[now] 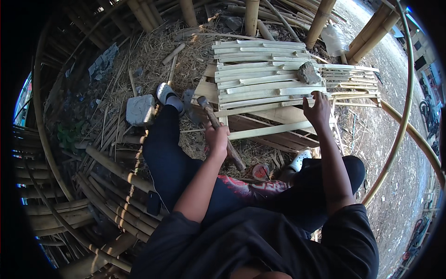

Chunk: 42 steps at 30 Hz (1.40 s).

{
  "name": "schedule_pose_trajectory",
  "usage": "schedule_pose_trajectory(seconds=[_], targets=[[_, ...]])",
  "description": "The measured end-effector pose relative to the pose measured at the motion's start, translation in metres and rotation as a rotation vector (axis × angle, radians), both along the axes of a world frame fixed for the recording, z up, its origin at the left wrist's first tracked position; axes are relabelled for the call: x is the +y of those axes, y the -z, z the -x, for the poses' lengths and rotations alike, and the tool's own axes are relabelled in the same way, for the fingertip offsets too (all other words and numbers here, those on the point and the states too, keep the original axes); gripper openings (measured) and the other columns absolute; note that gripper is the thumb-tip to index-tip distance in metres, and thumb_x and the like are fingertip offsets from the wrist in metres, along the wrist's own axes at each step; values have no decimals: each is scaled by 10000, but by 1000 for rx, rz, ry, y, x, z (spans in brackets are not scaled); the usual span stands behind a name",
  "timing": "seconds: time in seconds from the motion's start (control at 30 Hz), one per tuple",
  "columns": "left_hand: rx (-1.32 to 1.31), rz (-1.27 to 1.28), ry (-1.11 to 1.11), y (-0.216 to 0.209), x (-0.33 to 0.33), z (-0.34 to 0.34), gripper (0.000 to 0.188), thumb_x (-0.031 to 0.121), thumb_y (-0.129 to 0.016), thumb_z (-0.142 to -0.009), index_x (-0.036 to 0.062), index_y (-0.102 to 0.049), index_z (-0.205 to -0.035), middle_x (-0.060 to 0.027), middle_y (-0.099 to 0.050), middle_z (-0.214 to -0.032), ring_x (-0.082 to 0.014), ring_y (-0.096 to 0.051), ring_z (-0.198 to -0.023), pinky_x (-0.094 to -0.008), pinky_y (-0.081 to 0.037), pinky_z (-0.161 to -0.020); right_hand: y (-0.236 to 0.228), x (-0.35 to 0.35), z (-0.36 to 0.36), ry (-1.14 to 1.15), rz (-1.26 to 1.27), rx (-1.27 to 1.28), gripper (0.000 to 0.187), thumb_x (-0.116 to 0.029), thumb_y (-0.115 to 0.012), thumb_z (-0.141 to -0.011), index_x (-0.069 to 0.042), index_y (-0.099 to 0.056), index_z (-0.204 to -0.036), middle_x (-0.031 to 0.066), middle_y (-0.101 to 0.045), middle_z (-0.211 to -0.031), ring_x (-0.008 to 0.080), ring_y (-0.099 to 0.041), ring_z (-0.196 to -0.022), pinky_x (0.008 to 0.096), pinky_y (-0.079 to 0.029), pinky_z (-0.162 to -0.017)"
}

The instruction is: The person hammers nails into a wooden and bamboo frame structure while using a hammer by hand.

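Observation:
My left hand point(216, 139) is closed around the wooden handle of a hammer point(213, 118), which slants with its dark head up and to the left. In front of me lies a panel of pale split-bamboo slats point(260, 81), laid side by side in rows. My right hand point(318, 111) is at the panel's near right edge. Its fingers are bent and apart, with nothing visible between them. A grey stone point(308, 73) rests on the slats just beyond that hand. A loose pale strip point(274, 130) runs across the panel's near side, between my hands.
A pale block point(140, 110) sits beside my left foot. A smaller slatted frame point(350, 79) adjoins the panel on the right. A reddish container point(260, 172) stands between my legs. Bamboo poles point(118, 169) are stacked at left, and a curved pole point(403, 121) arches at right. Straw covers the ground.

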<state>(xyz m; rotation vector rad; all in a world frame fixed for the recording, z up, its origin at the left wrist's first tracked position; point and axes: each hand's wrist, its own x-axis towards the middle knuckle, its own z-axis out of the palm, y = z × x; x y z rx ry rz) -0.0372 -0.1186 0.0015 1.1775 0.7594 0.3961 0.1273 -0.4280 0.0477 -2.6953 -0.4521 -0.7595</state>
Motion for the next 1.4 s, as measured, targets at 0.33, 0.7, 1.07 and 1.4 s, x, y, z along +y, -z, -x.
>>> schedule_pose_trajectory(seconds=[0.33,0.7,1.07,1.4], targets=[[-170,-110,-156,-1,-14,27,513,-89,-567,-670,-13,-455,-1165,-68,-503,-1004,-173,-530,-875,-292,-463,-752,-94,117,113,-683,-74,969,562,-457,-754,-899,50,-616,-1097,174,-692,-898,250,-668,-814,369,-529,-759],[-439,-895,335,-74,-27,30,310,16,-602,-786,-78,-560,-1079,-236,-139,-1607,-370,-312,-1450,-462,-288,-1156,-67,128,117,-854,-778,1931,548,-103,-679,-920,27,-386,-1364,175,-574,-1240,233,-637,-1093,349,-540,-949],[-370,-966,932,-97,10,20,749,623,-671,-865,19,-498,-1273,-288,-153,-1618,-481,-272,-1481,-532,-352,-1144,-41,98,139,-699,-1144,1643,271,-48,-665,-895,-15,-517,-1120,38,-561,-778,130,-574,-637,286,-441,-514],[272,-823,746,-31,101,5,400,53,-779,-842,12,-658,-1221,-169,-716,-1104,-248,-717,-1025,-360,-563,-855,-49,65,79,-300,-574,1248,382,-287,-797,-833,-45,-528,-709,-7,-485,-627,98,-440,-588,326,-348,-536]])
